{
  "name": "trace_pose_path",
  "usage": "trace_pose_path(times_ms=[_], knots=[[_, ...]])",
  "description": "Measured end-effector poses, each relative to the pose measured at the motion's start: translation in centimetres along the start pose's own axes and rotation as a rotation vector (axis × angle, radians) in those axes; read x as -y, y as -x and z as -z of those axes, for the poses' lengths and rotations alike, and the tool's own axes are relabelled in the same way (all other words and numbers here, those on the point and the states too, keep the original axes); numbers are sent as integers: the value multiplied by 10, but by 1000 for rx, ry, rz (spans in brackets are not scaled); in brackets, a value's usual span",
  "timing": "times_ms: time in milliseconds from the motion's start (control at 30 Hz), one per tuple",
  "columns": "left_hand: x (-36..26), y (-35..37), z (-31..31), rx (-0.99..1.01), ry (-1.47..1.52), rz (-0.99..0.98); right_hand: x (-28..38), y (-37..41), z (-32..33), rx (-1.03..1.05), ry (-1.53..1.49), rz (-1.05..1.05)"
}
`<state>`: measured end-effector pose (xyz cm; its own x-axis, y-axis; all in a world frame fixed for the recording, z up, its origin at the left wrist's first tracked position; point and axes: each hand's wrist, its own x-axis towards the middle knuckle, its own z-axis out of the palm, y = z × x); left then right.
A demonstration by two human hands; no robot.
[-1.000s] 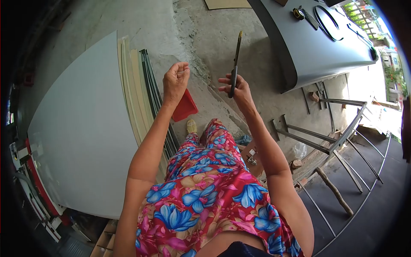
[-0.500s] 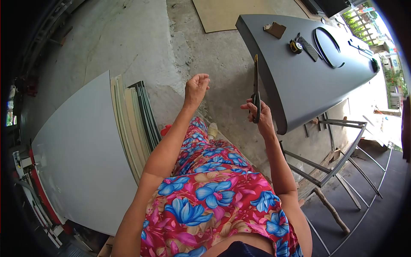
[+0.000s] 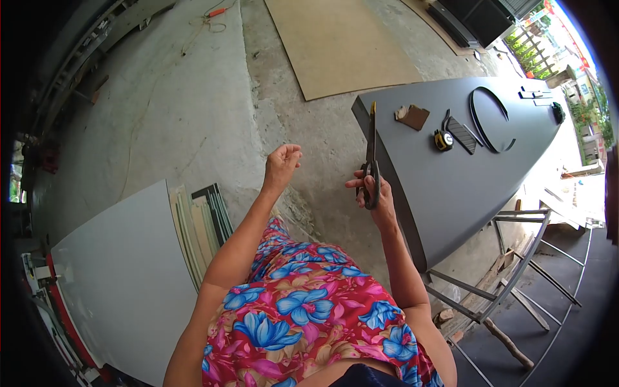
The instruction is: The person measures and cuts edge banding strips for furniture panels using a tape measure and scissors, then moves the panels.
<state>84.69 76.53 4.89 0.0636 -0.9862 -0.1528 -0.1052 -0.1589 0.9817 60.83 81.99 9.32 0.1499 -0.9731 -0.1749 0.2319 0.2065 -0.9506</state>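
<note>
Holding long, dark-bladed scissors with black handles [image 3: 371, 151], the right hand [image 3: 382, 205] grips them by the handle loops, blades upward and ending in a yellowish tip; some of its fingers extend to the side. The left hand [image 3: 280, 169], apart from it, is curled into a loose fist, with no object visible in it. In this view the scissors overlap the left edge of the smooth, grey-topped table [image 3: 445, 200]; contact with it cannot be determined. On the tabletop lie a torn piece of brown cardboard [image 3: 412, 117], a yellow-and-black tape measure [image 3: 443, 140], a flat, dark, striped strip [image 3: 461, 135] and a thin black strip bent into an open curve [image 3: 474, 109]. Beyond the table's far edge, a large tan sheet [image 3: 342, 51] lies on the floor; to the left stands a broad white panel [image 3: 129, 251].

Judged from posture, the present step is holding the tool beside the table, with no cutting under way. Any cut would call for tilting the blades down from upright, seating the fingers firmly in the loops, and uncurling the left hand to steady the material.
</note>
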Motion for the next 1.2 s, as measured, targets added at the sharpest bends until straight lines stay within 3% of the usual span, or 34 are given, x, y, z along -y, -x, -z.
trace_pose_path(times_ms=[167,300,600,733,900,1200], knots=[[-11,-82,55,34,-96,-21,8,-74,-27,-89,-148,82],[-19,-160,61,60,-148,-18,21,-130,-32,-155,-220,198],[-6,-328,-32,379,-15,-164,22,-223,25,-357,-112,395],[2,-411,-80,590,-76,-110,21,-284,38,-410,-222,408],[-3,-481,-104,746,-111,-98,30,-330,28,-544,-120,404],[-29,-645,-186,1079,-200,-191,40,-443,43,-966,-211,591]])
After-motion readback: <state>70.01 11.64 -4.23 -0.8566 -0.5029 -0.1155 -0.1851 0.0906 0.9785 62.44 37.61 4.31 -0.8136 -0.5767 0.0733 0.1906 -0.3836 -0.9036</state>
